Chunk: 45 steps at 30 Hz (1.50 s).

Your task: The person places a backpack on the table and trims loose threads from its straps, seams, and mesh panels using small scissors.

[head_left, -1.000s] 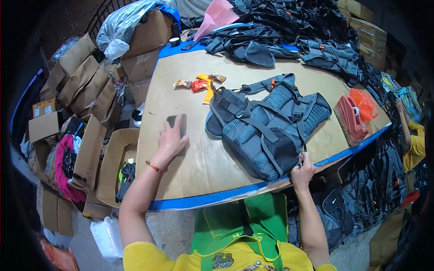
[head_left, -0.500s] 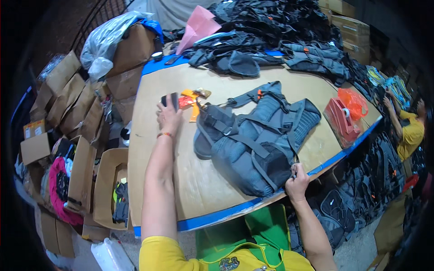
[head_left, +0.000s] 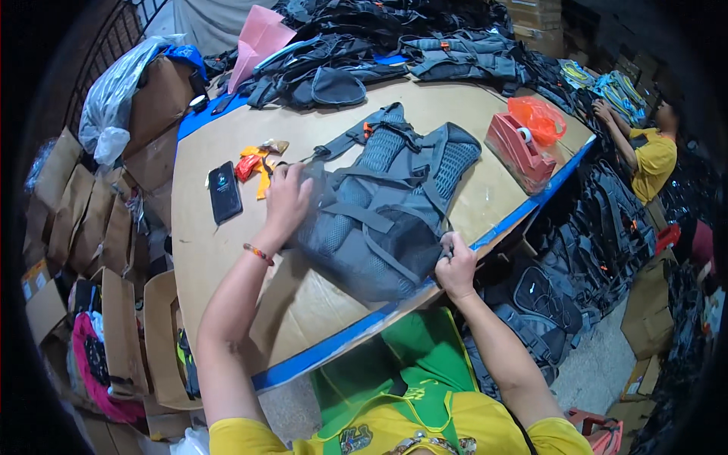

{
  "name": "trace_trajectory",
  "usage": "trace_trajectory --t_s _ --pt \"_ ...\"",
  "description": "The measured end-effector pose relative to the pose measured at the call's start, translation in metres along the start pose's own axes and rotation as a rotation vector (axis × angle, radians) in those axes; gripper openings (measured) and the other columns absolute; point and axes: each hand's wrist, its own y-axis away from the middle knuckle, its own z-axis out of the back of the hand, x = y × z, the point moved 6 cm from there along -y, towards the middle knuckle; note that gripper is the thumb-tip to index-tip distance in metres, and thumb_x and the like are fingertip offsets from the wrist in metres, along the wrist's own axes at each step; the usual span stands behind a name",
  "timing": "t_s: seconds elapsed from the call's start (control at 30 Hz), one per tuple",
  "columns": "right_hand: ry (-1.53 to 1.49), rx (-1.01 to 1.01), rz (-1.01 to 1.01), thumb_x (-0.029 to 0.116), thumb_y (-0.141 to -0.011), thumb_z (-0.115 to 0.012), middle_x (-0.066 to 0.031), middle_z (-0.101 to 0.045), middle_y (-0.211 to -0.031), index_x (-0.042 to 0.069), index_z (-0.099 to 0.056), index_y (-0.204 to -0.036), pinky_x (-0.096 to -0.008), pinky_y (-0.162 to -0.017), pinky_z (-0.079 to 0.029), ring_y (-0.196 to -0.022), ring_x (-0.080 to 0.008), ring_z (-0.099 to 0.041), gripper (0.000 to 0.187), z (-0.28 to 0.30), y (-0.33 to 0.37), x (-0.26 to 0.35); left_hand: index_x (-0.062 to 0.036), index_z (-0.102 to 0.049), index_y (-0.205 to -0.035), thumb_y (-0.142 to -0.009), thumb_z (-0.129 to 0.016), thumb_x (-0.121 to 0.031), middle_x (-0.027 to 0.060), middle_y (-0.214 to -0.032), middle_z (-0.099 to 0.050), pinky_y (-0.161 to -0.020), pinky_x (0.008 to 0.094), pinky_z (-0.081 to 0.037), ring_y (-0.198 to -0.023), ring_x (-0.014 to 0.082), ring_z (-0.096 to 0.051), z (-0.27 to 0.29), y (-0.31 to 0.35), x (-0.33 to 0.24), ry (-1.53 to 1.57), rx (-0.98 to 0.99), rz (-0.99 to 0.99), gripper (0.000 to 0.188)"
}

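Both hands are at the grey backpack, which lies on the cardboard-covered table, its lower part by the near edge. On the bag's left side, the left hand has its fingers bent at the upper edge by a dark strap; that side of the bag is blurred, and I cannot tell whether the fingers are pinched on it. A beaded bracelet circles the left wrist. Closed like a fist, the right hand grips a small dark piece at the bag's lower right corner, just by the blue strip along the table's edge. To the left of the left hand lies a black phone, screen up, and between the phone and the bag sit a few small snack packets in red, yellow and brown. Beyond the bag to the right stands a red tape dispenser, with an orange plastic bag beside it. More dark backpacks are heaped at the far end, near a pink sheet. Off to the right, a co-worker in yellow reaches toward the pile.
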Motion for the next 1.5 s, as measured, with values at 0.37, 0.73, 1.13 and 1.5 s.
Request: trace_trajectory --t_s 0.37,0.73,1.13,1.5 --pt "-0.27 -0.194 -0.186 -0.009 -0.068 -0.044 -0.0079 -0.057 -0.073 0.002 -0.056 -0.083 -0.0296 -0.066 -0.044 -0.064 -0.0211 -0.052 0.022 0.018 0.005 -0.018 -0.0038 -0.054 -0.084 -0.078 -0.044 -0.01 0.017 -0.085 -0.056 -0.07 0.0447 -0.042 -0.075 0.0373 -0.052 -0.007 0.044 0.07 0.055 0.179 0.098 0.013" --pt "-0.284 -0.115 -0.223 -0.008 -0.061 -0.038 -0.0089 -0.055 -0.073 0.002 -0.053 -0.079 -0.0292 -0.067 -0.042 -0.065 -0.0233 -0.049 0.026 0.009 -0.004 -0.01 -0.0015 -0.057 -0.093 -0.091 -0.04 -0.027 0.0217 -0.095 -0.06 -0.073 0.0475 -0.042 -0.084 0.0407 -0.055 -0.053 0.0 0.116 0.282 -0.14 0.195 0.031" --pt "-0.408 -0.128 -0.163 -0.01 -0.066 -0.042 -0.0064 -0.055 -0.077 0.003 -0.052 -0.079 -0.0267 -0.07 -0.041 -0.069 -0.0183 -0.05 0.021 0.013 0.01 -0.02 0.0012 -0.059 -0.103 -0.078 -0.055 -0.006 0.0047 -0.088 -0.061 -0.071 0.0206 -0.045 -0.078 0.0127 -0.053 -0.022 0.017 -0.043 0.864 0.233 0.232 0.026" --pt "-0.606 0.031 -0.339 -0.009 -0.069 -0.048 -0.0035 -0.058 -0.079 0.003 -0.056 -0.08 -0.0222 -0.073 -0.04 -0.073 -0.0131 -0.051 0.018 0.056 0.065 -0.052 0.0031 -0.062 -0.095 -0.072 -0.064 -0.002 0.0048 -0.083 -0.065 -0.065 0.0202 -0.047 -0.069 0.0109 -0.056 0.103 0.149 -0.08 0.971 0.232 0.48 0.024"
